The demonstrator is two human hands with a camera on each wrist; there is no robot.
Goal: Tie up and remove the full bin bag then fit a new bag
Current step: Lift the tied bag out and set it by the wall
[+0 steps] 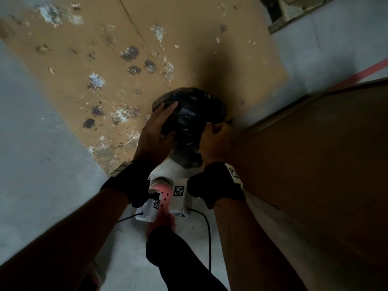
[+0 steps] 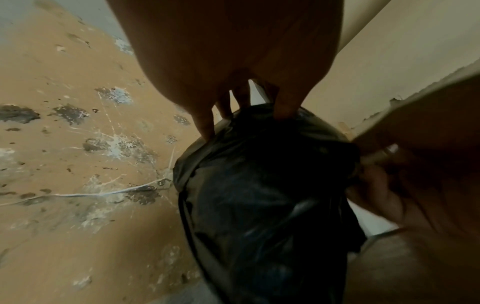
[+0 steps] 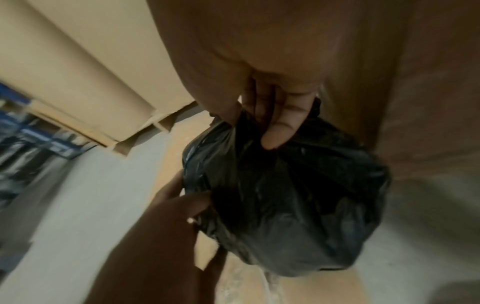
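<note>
A crumpled black bin bag hangs low over the floor between my two hands. My left hand lies over its left side, fingers reaching across the top, and in the left wrist view the left hand has thumb and fingertips dug into the far edge of the bag. My right hand grips the right side. In the right wrist view the right hand pinches a fold at the top of the bag. No bin shows plainly.
A stained cardboard sheet covers the floor under the bag. A tall brown panel stands close on the right. Grey concrete floor lies to the left. My foot in a pink clog is just behind the bag.
</note>
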